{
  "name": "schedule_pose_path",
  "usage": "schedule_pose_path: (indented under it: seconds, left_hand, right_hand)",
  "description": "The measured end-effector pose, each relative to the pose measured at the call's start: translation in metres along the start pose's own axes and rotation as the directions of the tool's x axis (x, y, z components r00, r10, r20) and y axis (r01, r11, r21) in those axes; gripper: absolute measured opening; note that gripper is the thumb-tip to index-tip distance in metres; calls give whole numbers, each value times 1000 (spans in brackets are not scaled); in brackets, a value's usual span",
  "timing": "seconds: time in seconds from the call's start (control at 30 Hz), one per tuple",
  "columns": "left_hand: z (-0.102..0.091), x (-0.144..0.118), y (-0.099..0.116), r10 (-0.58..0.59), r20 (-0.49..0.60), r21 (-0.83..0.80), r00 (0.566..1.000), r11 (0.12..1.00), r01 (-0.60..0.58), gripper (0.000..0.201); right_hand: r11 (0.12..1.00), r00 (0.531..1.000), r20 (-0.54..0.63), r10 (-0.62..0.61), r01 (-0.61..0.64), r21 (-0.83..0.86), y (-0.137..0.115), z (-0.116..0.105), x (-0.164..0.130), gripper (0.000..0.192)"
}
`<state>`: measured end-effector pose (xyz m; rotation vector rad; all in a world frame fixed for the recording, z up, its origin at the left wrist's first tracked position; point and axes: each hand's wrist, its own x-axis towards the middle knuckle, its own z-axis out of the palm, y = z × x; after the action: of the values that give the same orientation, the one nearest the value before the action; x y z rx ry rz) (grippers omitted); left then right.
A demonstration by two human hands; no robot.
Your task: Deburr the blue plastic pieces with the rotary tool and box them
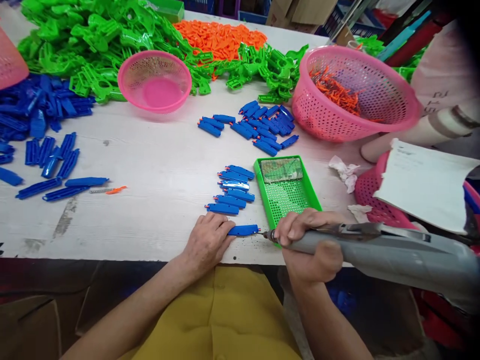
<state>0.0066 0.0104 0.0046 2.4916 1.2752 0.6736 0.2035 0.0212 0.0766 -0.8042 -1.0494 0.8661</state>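
Observation:
My left hand (210, 239) lies closed on one end of a blue plastic piece (243, 230) at the table's front edge, pinning it down. In my right hand (309, 240) is a grey electric screwdriver (390, 252), its thin bit pointing left at the orange-tipped end of that piece. Whether bit and piece touch, I cannot tell. Just beyond my left hand, several like blue pieces (229, 201) with orange tips lie in a column. A shallow green tray (265, 197) with a perforated floor stands beside them, holding a greyish block (281, 170).
A further cluster of blue pieces (264, 125) lies behind the column. Pink baskets (393, 95) stand right and mid-left, the right one with orange parts. Heaps of green gun-shaped shells (93, 40), orange parts (221, 37) and blue halves (37, 107) cover the back and left.

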Motion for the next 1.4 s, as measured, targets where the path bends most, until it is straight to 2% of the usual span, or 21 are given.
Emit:
schedule_pose_path:
  seconds: [0.27, 0.67, 0.83, 0.93, 1.03, 1.23, 1.4]
  left_hand:
    - [0, -1, 0, -11, 32, -3, 999, 1000, 11, 18]
    - [1, 1, 1, 17, -4, 20, 1000, 1000, -17, 16]
    - [1, 0, 0, 20, -8, 26, 1000, 999, -19, 14]
    - [1, 1, -1, 28, -19, 20, 999, 999, -28, 15]
    - [0, 2, -2, 24, -22, 10, 999, 1000, -24, 14]
    - [-2, 2, -2, 33, -29, 22, 999, 999, -32, 14]
    - [-2, 2, -2, 33, -39, 19, 999, 999, -32, 14]
  right_hand:
    - [998, 1000, 11, -5, 6, -62, 6, 2, -1, 21]
    - [1000, 995, 100, -15, 14, 11, 17, 2, -7, 20]
    - [999, 999, 22, -41, 41, 35, 4, -9, -2, 18]
    - [987, 981, -111, -158, 155, -30, -5, -28, 6, 20]
    - [964, 947, -194, -255, 234, -126, -2, -44, 17, 22]
    - [959, 923, -276, -269, 230, -168, 18, -55, 30, 17]
    - [956, 925, -263, -276, 234, -180, 22, -58, 29, 17]
